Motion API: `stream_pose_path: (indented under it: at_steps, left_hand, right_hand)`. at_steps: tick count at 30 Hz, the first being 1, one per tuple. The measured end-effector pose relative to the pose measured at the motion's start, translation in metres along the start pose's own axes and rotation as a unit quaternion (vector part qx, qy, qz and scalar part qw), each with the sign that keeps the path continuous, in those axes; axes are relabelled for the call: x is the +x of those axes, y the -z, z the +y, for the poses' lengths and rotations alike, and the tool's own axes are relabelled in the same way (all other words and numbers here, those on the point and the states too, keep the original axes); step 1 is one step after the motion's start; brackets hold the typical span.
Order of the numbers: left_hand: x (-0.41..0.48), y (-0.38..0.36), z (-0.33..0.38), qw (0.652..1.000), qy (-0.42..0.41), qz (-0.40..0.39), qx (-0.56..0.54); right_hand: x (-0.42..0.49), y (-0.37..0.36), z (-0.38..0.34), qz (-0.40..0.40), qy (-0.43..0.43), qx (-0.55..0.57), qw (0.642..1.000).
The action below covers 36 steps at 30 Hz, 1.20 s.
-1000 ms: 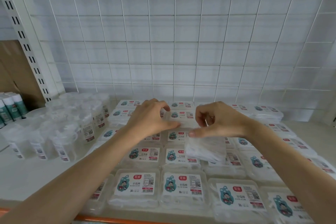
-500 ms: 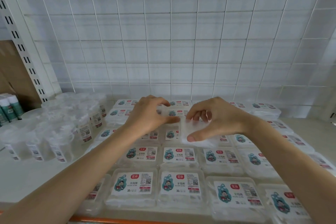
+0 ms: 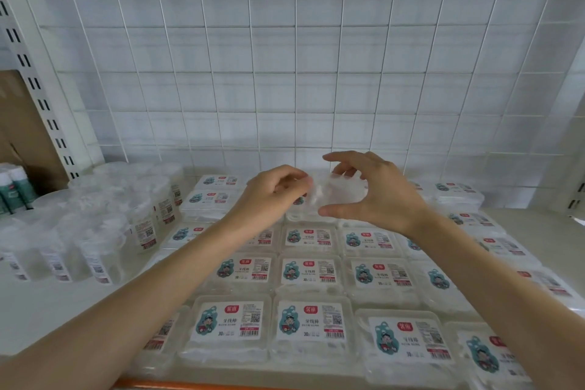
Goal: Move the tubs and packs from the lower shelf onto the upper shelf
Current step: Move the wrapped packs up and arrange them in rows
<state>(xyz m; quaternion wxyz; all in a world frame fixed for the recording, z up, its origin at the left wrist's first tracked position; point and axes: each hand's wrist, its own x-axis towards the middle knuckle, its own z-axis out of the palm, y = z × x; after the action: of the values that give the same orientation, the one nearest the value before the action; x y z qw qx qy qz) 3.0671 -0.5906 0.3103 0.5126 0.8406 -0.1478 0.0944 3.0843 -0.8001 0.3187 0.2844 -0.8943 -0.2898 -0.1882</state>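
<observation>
Both hands hold one clear plastic pack (image 3: 335,195) just above the back rows of packs. My left hand (image 3: 269,196) pinches its left edge with curled fingers. My right hand (image 3: 370,193) cups its right side, thumb below and fingers arched over the top. Rows of flat clear packs (image 3: 311,272) with white and teal labels cover the white shelf (image 3: 41,304). Several clear round tubs (image 3: 95,222) with small labels stand in a cluster on the shelf's left part.
A white wire grid panel (image 3: 285,57) backs the shelf. A slotted white upright (image 3: 34,82) rises at the left, with green-and-white tubes (image 3: 15,187) and brown board beyond it. An orange strip (image 3: 196,385) runs along the shelf's front edge.
The pack has been lifted and carried toward the back rows. My right hand has opened wider around it, and my left hand has followed along its left edge.
</observation>
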Motion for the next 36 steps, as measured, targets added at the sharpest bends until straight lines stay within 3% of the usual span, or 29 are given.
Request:
stream_pose_path:
  at_steps: [9, 14, 17, 28, 33, 36]
  left_hand:
    - [0.0, -0.001, 0.006, 0.997, 0.038, -0.007, -0.063]
    - [0.003, 0.005, 0.002, 0.987, 0.052, 0.01, -0.149]
    - [0.003, 0.004, 0.001, 0.987, 0.045, 0.018, -0.154]
    - [0.004, 0.004, 0.009, 0.983, 0.089, 0.111, -0.119]
    - [0.003, 0.007, 0.013, 0.98, 0.126, 0.063, -0.138]
    - [0.002, 0.006, 0.013, 0.98, 0.106, 0.063, -0.155]
  right_hand:
    - [0.001, -0.004, -0.002, 0.029, 0.003, 0.049, 0.998]
    - [0.004, -0.002, -0.001, 0.136, -0.142, 0.206, 0.959]
    - [0.003, -0.001, 0.003, 0.112, -0.184, 0.27, 0.939]
    - [0.004, 0.0, -0.001, 0.082, -0.143, 0.377, 0.912]
    - [0.003, -0.001, 0.002, 0.07, -0.101, 0.396, 0.91]
    - [0.003, -0.003, 0.001, 0.057, -0.087, 0.395, 0.913]
